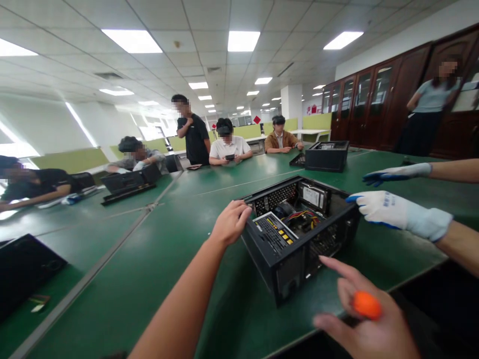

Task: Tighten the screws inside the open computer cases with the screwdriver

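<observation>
An open black computer case [299, 229] lies on the green table [157, 259], its power supply, cables and drive showing inside. My left hand [231, 222] rests with curled fingers against the case's left rear corner. Near the bottom right, my right hand [364, 319] holds a small orange object [366, 305], likely a tool handle, with the index finger stretched toward the case's front corner. A co-worker's hand in a white and blue glove [396, 213] touches the case's right edge; the other gloved hand [396, 173] hovers behind it.
A second black case [326, 155] stands farther back on the table. Another case with a panel [129, 182] lies at the left, and a dark panel [26, 269] sits near the left edge. Several people sit or stand around the far side. Wooden cabinets [374, 99] line the right wall.
</observation>
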`<control>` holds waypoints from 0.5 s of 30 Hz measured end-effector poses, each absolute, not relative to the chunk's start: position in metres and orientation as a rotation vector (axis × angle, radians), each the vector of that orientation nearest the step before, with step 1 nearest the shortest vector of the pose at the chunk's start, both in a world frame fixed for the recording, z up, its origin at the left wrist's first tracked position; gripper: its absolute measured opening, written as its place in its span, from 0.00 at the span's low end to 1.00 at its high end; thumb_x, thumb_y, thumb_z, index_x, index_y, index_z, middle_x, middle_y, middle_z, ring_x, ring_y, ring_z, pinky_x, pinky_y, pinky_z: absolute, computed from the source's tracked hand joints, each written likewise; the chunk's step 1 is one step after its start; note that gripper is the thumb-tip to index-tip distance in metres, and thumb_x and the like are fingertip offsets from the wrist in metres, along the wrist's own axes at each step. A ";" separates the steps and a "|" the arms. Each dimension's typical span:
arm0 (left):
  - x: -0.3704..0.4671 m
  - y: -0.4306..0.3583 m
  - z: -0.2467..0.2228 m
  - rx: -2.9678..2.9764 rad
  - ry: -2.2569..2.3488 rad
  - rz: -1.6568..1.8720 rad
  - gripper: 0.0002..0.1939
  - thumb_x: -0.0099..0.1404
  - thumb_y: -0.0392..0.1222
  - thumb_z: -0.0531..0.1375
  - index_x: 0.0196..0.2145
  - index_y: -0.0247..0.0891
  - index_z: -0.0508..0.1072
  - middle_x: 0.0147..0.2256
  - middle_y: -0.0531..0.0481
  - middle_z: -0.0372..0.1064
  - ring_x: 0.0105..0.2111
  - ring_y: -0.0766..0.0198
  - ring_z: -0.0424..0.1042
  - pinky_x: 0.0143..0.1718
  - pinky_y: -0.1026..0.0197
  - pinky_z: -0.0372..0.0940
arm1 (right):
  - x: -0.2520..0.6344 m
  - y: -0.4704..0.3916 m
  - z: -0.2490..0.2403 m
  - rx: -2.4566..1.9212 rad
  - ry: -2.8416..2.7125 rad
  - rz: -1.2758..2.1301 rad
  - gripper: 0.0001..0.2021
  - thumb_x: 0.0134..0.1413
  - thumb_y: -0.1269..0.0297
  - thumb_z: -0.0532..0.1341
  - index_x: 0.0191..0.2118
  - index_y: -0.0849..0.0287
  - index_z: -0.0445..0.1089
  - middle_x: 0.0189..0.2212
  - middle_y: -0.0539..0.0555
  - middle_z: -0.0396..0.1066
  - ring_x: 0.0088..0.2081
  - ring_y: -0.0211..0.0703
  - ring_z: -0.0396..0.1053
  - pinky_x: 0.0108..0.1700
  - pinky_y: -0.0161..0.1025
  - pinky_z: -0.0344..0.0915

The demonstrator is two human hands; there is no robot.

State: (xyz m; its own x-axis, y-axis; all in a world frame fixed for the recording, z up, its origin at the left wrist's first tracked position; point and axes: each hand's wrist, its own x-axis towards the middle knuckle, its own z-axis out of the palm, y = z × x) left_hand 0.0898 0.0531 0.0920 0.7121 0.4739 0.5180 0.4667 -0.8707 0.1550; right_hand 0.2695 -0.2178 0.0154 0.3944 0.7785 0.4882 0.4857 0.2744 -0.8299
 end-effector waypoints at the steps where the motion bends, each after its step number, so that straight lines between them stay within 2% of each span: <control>1: 0.083 0.061 0.095 2.901 0.831 0.885 0.25 0.73 0.48 0.40 0.38 0.36 0.75 0.44 0.42 0.73 0.49 0.55 0.68 0.55 0.51 0.62 | 0.252 -0.199 0.015 -1.392 -1.310 0.195 0.38 0.42 0.48 0.72 0.60 0.51 0.64 0.17 0.45 0.58 0.17 0.39 0.60 0.21 0.37 0.58; 4: 0.066 0.068 0.099 2.934 0.897 0.885 0.26 0.73 0.47 0.39 0.32 0.37 0.73 0.40 0.43 0.73 0.46 0.55 0.69 0.52 0.52 0.63 | 0.202 -0.149 0.015 -1.378 -1.498 0.012 0.41 0.48 0.49 0.69 0.65 0.59 0.60 0.23 0.51 0.70 0.22 0.44 0.67 0.29 0.40 0.65; 7: 0.051 0.052 0.100 2.959 0.988 0.891 0.26 0.74 0.45 0.37 0.31 0.38 0.71 0.36 0.44 0.72 0.42 0.56 0.69 0.51 0.51 0.64 | 0.178 -0.129 0.011 -1.354 -1.542 -0.160 0.28 0.58 0.57 0.63 0.62 0.60 0.64 0.24 0.55 0.73 0.23 0.46 0.69 0.31 0.42 0.65; 9: 0.038 0.033 0.102 2.975 1.040 0.872 0.24 0.73 0.47 0.40 0.29 0.39 0.70 0.33 0.45 0.72 0.40 0.55 0.70 0.53 0.48 0.62 | 0.181 -0.137 0.005 -1.311 -1.533 -0.158 0.26 0.59 0.62 0.62 0.63 0.58 0.64 0.23 0.54 0.72 0.22 0.44 0.68 0.31 0.42 0.65; 11: 0.023 0.006 0.104 3.012 1.093 0.820 0.20 0.71 0.49 0.46 0.29 0.40 0.71 0.32 0.47 0.73 0.39 0.54 0.71 0.58 0.41 0.56 | 0.198 -0.158 -0.004 -1.249 -1.532 -0.096 0.30 0.57 0.64 0.64 0.65 0.55 0.60 0.23 0.50 0.69 0.22 0.42 0.66 0.31 0.40 0.65; 13: 0.008 -0.030 0.104 3.085 1.127 0.771 0.15 0.68 0.52 0.52 0.35 0.43 0.74 0.35 0.48 0.76 0.41 0.51 0.72 0.63 0.37 0.48 | 0.228 -0.181 -0.012 -1.244 -1.520 -0.015 0.36 0.55 0.63 0.66 0.68 0.52 0.54 0.21 0.46 0.62 0.21 0.39 0.62 0.28 0.37 0.64; 15: 0.000 -0.069 0.102 3.184 1.074 0.797 0.17 0.64 0.55 0.57 0.44 0.44 0.75 0.39 0.48 0.78 0.42 0.49 0.74 0.66 0.39 0.45 | 0.269 -0.196 -0.017 -1.389 -1.408 0.092 0.40 0.53 0.59 0.67 0.69 0.53 0.50 0.20 0.44 0.54 0.20 0.37 0.57 0.24 0.34 0.60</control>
State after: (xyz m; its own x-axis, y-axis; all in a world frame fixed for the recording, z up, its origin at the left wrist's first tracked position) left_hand 0.0001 -0.0695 0.1022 0.7073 0.4888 0.5107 0.6304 -0.7631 -0.1427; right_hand 0.2695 -0.1958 -0.0168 0.2902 0.7403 0.6064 0.6546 0.3087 -0.6901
